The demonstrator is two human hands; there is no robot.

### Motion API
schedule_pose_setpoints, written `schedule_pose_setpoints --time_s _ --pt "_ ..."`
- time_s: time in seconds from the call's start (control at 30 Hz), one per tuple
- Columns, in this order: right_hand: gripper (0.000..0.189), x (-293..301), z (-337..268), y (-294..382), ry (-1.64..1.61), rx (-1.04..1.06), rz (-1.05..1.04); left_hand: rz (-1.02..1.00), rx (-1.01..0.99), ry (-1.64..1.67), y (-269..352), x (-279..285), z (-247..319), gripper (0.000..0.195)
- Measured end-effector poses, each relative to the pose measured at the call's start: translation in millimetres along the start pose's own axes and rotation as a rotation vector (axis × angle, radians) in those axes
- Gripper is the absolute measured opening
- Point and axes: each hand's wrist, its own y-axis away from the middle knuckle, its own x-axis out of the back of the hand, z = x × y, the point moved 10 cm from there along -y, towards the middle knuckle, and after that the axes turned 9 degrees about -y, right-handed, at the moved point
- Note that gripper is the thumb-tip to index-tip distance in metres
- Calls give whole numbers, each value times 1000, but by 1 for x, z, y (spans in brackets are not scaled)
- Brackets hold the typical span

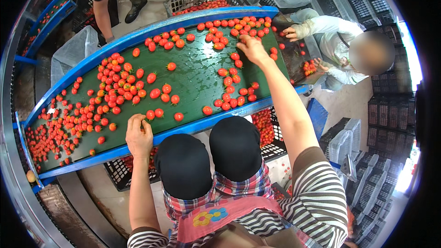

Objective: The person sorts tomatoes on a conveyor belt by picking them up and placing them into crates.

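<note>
Many small red cherry tomatoes [117, 82] lie on a wet green conveyor belt [193, 75] with blue metal side rails. My left hand [139, 134] is at the near rail, its fingers curled close to two tomatoes at the belt's edge; whether something is inside them cannot be told. Across the belt, near its right end, my right hand [253, 49] reaches into a group of tomatoes [246, 24], its fingertips over some of them. What those fingertips hold is partly hidden. More tomatoes [229, 89] lie in a loose band below my right hand.
Black crates of tomatoes [267, 127] stand under the near rail. A co-worker [339, 48] sits at the belt's right end, hands by a dark chute [293, 51]. Two more people are beyond the far rail [151, 22], near a crate of tomatoes [206, 5]. Stacked black crates [389, 120] line the right.
</note>
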Motion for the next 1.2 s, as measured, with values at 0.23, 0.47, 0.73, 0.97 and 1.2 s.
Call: schedule_pose_setpoints --time_s 0.23,0.47,0.73,0.97,1.2 --pt "41 6 11 -5 -365 -194 -180 -95 53 -18 6 -9 -13 13" --pt "38 9 29 -29 85 38 -72 -72 38 -60 7 -7 -11 11" --pt "31 31 33 -58 104 120 184 -82 41 -42 6 -16 -7 11" --pt "33 60 -3 1 14 220 73 -83 31 -80 10 -15 -14 10" --pt "48 2 44 134 189 -441 -410 -79 36 -53 7 -12 -9 11"
